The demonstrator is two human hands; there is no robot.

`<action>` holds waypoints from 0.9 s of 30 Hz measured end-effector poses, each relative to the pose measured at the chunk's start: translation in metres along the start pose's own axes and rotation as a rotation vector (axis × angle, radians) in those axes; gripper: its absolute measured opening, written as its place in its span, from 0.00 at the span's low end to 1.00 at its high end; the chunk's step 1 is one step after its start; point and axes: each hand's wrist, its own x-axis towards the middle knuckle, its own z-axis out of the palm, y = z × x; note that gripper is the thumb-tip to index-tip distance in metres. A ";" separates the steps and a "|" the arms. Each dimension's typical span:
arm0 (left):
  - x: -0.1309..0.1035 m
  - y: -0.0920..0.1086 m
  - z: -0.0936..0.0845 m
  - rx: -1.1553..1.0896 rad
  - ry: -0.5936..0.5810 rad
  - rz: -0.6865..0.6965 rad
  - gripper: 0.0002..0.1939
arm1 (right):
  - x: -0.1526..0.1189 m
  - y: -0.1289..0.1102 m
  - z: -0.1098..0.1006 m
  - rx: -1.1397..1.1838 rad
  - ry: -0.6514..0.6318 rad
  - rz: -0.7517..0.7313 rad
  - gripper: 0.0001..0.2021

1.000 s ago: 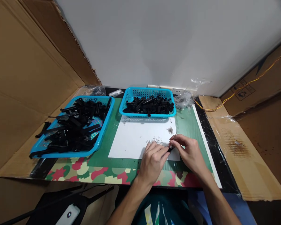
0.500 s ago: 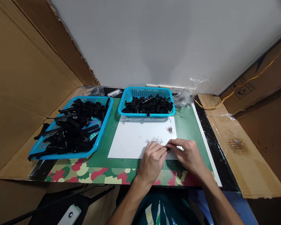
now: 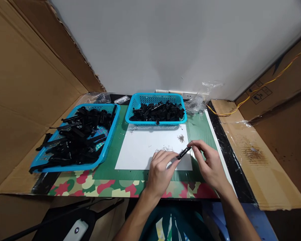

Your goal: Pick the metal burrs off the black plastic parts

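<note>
A slim black plastic part is held slantwise over the right edge of the white sheet. Its lower left end is pinched between the thumb and fingers of my left hand. The thumb and forefinger of my right hand close on its upper right end. Just beyond my left fingers lies a loose pile of tiny wire pieces, partly hidden by that hand. A smaller, browner pile of tiny pieces sits farther back on the sheet.
A blue basket of small black parts stands at the back of the sheet. To the left, a larger blue basket is heaped with longer black parts. Clear plastic bags lie at the back right. Cardboard walls flank the table.
My right hand has moved right and slightly up, away from my left. The black part, mostly hidden between my fingers before, now shows lengthwise between both hands.
</note>
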 end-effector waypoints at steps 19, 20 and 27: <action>-0.006 0.000 -0.004 0.028 0.117 0.172 0.12 | 0.011 0.002 -0.007 -0.302 -0.308 -0.185 0.06; -0.006 0.000 -0.004 0.024 0.113 0.179 0.12 | 0.013 0.001 -0.008 -0.302 -0.325 -0.182 0.06; -0.004 0.000 -0.004 -0.058 0.089 0.145 0.10 | 0.019 0.005 -0.016 -0.175 -0.461 -0.153 0.06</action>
